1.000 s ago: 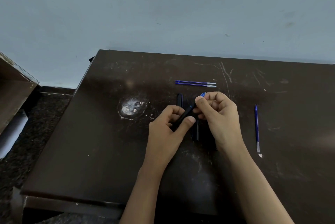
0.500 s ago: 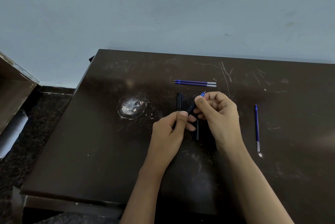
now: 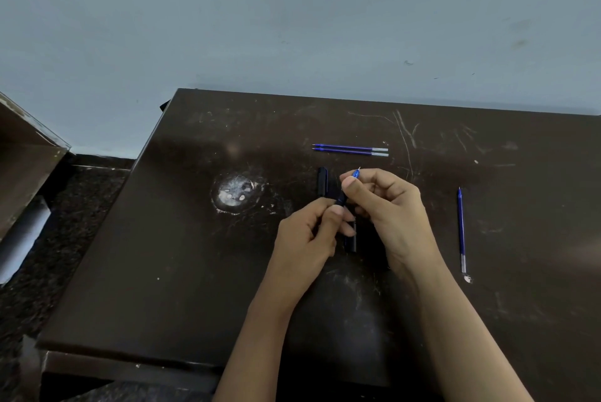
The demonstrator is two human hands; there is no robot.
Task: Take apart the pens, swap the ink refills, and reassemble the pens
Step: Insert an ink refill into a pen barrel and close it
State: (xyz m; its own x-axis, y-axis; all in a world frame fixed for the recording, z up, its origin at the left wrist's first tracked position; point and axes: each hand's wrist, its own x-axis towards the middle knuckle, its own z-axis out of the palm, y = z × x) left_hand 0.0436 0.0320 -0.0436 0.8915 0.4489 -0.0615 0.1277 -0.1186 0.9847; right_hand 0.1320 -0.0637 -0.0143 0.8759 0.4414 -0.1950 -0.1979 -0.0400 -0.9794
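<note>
Midway, by the look of it: left hand point(image 3: 309, 232) grips pen barrel point(image 3: 340, 199); right hand point(image 3: 387, 203) pinches blue tip point(image 3: 356, 174). Two refills point(image 3: 349, 150) loose beyond barrel; single refill point(image 3: 460, 229) rightward.

Bare forearms point(image 3: 260, 336) end in left grip point(image 3: 305, 232) and right grip point(image 3: 390, 206), thumbnails point(image 3: 349, 183) short and trimmed

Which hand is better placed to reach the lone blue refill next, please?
Right. The right hand is nearer the lone blue refill; the left hand grips the pen and sits farther away.
</note>
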